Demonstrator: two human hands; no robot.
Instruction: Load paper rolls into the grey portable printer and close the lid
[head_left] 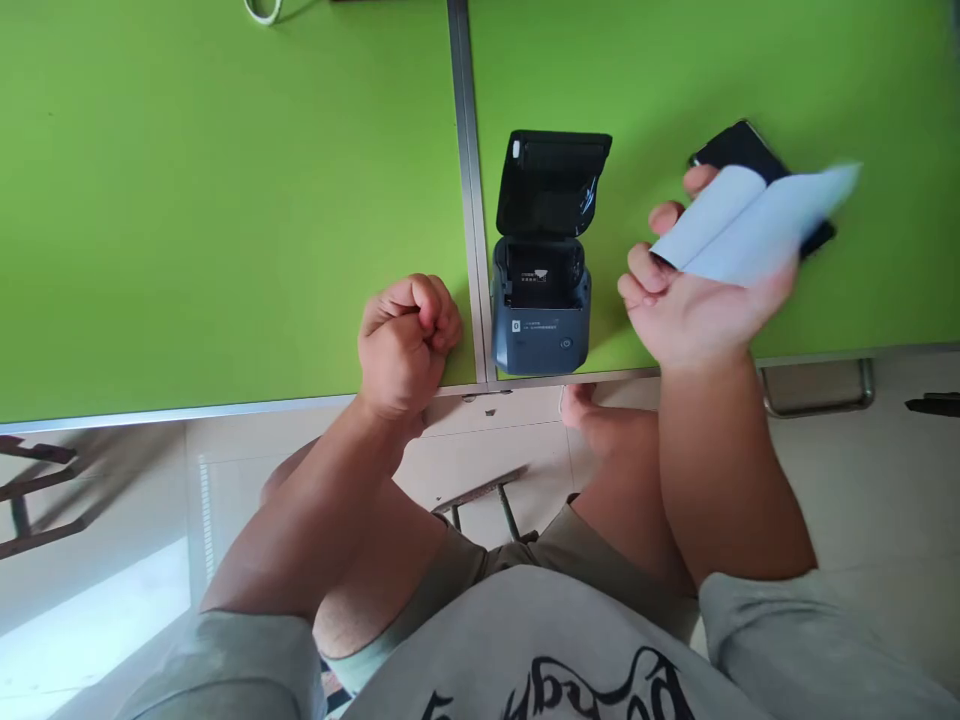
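A small dark blue-grey printer (541, 320) sits at the near edge of the green table (225, 200) with its black lid (551, 180) flipped open and its paper bay empty. My right hand (690, 300) hovers just right of the printer, palm up, fingers curled round a white paper roll (742, 225) whose loose end trails to the right. My left hand (405, 345) is a closed fist resting near the table edge, left of the printer, with nothing visible in it.
A black phone (739, 150) lies on the table behind the paper roll, partly hidden. A metal seam (463, 150) joins two tabletops. A white loop of cable (262, 10) lies at the far edge. My knees and chair legs show below the table.
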